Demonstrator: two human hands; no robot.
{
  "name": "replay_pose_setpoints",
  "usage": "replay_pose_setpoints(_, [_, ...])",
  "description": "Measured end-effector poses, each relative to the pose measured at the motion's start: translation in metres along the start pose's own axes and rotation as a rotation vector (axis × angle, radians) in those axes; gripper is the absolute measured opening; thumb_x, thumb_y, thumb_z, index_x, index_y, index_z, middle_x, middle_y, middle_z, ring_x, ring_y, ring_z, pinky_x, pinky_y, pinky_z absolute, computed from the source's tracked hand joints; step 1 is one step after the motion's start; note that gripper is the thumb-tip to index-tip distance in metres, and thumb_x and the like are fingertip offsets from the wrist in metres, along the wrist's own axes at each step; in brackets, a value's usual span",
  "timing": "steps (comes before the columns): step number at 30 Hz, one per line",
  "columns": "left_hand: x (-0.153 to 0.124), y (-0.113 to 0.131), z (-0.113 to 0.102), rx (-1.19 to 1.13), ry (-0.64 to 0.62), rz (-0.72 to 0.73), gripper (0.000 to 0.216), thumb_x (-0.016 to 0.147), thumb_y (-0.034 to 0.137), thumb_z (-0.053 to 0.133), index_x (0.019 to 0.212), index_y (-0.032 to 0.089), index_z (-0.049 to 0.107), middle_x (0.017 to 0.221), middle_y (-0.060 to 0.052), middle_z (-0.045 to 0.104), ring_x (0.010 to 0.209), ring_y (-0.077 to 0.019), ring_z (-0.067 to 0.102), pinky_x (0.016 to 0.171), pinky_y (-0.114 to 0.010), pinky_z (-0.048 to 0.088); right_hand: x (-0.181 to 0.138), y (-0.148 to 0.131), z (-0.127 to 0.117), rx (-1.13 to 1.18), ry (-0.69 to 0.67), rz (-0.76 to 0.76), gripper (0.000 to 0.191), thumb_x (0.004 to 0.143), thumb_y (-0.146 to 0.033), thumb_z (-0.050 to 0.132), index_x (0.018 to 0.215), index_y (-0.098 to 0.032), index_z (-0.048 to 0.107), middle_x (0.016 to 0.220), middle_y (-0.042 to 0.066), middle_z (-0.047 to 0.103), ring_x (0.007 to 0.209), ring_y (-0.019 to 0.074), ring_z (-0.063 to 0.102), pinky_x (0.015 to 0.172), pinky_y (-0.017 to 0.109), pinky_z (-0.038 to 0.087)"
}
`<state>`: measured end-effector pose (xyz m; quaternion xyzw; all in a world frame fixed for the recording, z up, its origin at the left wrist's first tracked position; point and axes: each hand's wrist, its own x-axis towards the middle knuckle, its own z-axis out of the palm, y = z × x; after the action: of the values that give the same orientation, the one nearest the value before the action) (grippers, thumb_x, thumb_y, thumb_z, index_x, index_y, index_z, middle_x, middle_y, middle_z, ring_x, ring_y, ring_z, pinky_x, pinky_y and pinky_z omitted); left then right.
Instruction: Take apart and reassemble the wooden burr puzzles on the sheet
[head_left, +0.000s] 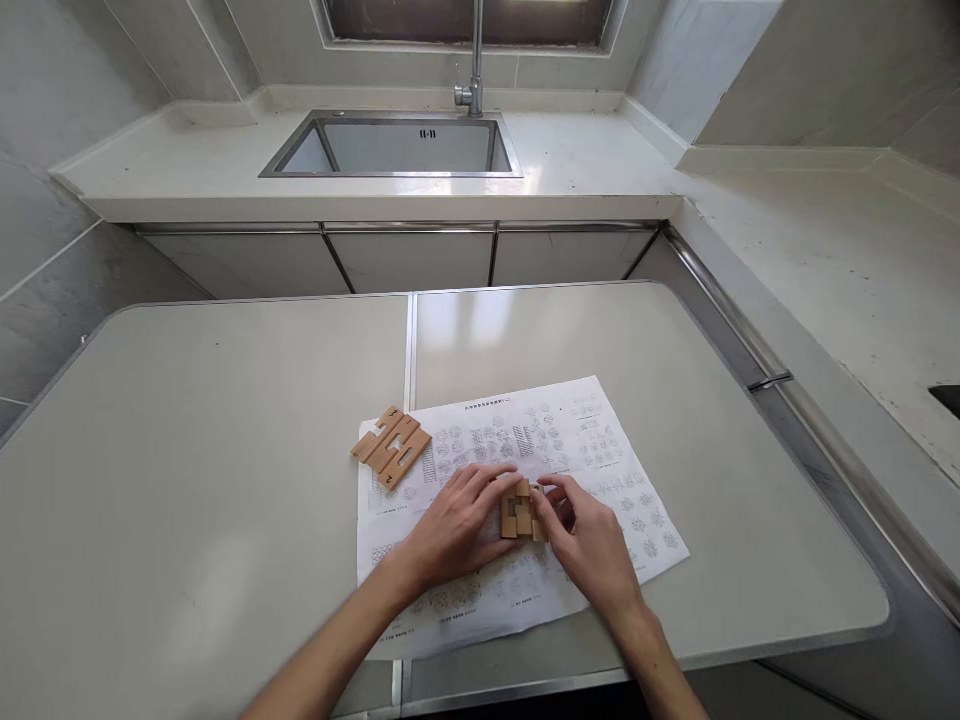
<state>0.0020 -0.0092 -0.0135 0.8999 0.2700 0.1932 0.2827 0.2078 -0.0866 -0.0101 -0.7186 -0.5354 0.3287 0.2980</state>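
Observation:
Small notched wooden puzzle pieces [519,512] stand fitted together in a block on a printed paper sheet [630,470]. My left hand [461,520] grips the block from the left, fingers along its far edge and thumb along its near edge. At the block's right side my right hand [589,535] is closed, with thumb and fingertips on the right-hand piece. Its other fingers are curled and partly hidden. Several loose notched pieces [405,465], some marked with numbers, lie side by side at the sheet's upper left corner.
The sheet carries printed line drawings and lies on a pale folding table [225,430] with a metal seam [410,350]. Beyond are a white counter [577,165], a steel sink [390,173] and a faucet [474,92]. Another counter [825,270] runs along the right.

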Motion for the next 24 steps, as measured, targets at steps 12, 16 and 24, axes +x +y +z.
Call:
replay_pose_setpoints(12, [0.001, 0.002, -0.002, 0.046, 0.028, -0.05, 0.066, 0.089, 0.044, 0.082, 0.145, 0.026, 0.052, 0.137, -0.007, 0.072, 0.107, -0.028, 0.061, 0.1, -0.048, 0.052, -0.005, 0.007, -0.001, 0.142, -0.105, -0.172, 0.038, 0.109, -0.04, 0.049, 0.14, -0.027, 0.066, 0.11, 0.007, 0.077, 0.087, 0.0221, 0.073, 0.077, 0.033, 0.06])
replay_pose_setpoints(16, [0.002, 0.004, -0.003, 0.029, 0.023, -0.044, 0.061, 0.089, 0.037, 0.081, 0.143, 0.026, 0.055, 0.136, -0.005, 0.073, 0.104, -0.0268, 0.061, 0.099, -0.046, 0.052, -0.004, 0.01, 0.002, 0.171, -0.072, -0.177, 0.036, 0.109, -0.04, 0.051, 0.137, -0.026, 0.069, 0.108, 0.006, 0.077, 0.08, 0.0195, 0.072, 0.073, 0.03, 0.06])
replay_pose_setpoints(24, [0.0, 0.0, -0.005, 0.054, 0.03, -0.039, 0.059, 0.091, 0.038, 0.08, 0.143, 0.026, 0.055, 0.136, -0.007, 0.073, 0.102, -0.0272, 0.061, 0.095, -0.046, 0.056, -0.007, 0.016, 0.012, 0.237, 0.027, -0.121, 0.034, 0.108, -0.042, 0.054, 0.133, -0.024, 0.068, 0.099, 0.005, 0.078, 0.072, 0.018, 0.069, 0.062, 0.028, 0.056])
